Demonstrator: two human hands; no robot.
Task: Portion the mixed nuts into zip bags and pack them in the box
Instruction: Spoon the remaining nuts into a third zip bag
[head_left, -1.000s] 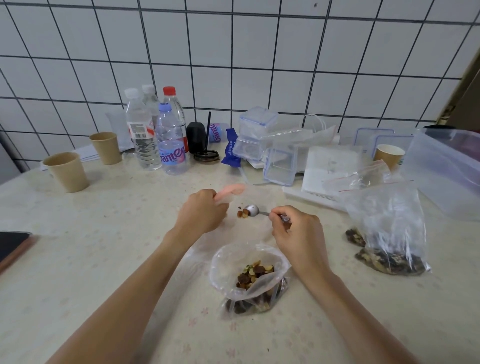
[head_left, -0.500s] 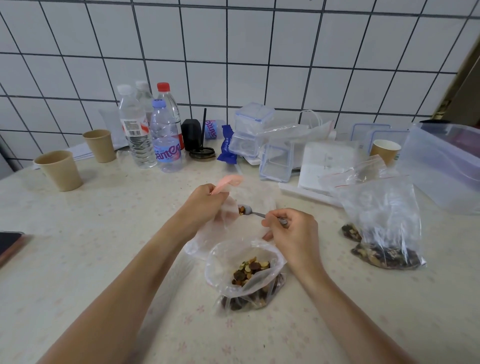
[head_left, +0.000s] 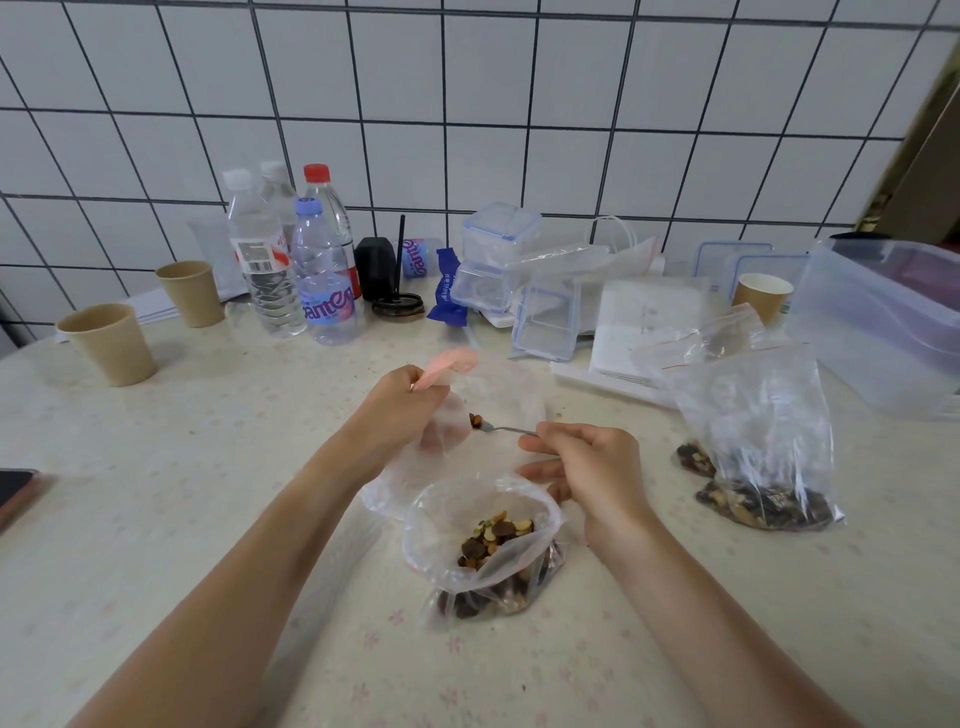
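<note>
My left hand (head_left: 399, 415) grips the pink-zipped rim of a clear zip bag (head_left: 498, 410) and holds it up off the table. My right hand (head_left: 587, 462) pinches the handle of a small metal spoon (head_left: 501, 428); its bowl carries a few nuts and sits inside the bag's mouth. In front of my hands an open bag of mixed nuts (head_left: 485, 545) slumps on the table. Two zip bags with nuts at the bottom (head_left: 753, 441) stand at the right. A large clear plastic box (head_left: 883, 317) is at the far right.
Water bottles (head_left: 291, 265) and paper cups (head_left: 111, 343) stand at the back left. Small clip-lid containers (head_left: 496, 260), spare bags and a white pad (head_left: 644, 327) crowd the back middle. Another paper cup (head_left: 761, 293) is behind the bags. A phone (head_left: 15, 491) lies at the left edge.
The spoon with nuts has moved left and down into the mouth of the bag that my left hand holds. The view has shifted slightly.
</note>
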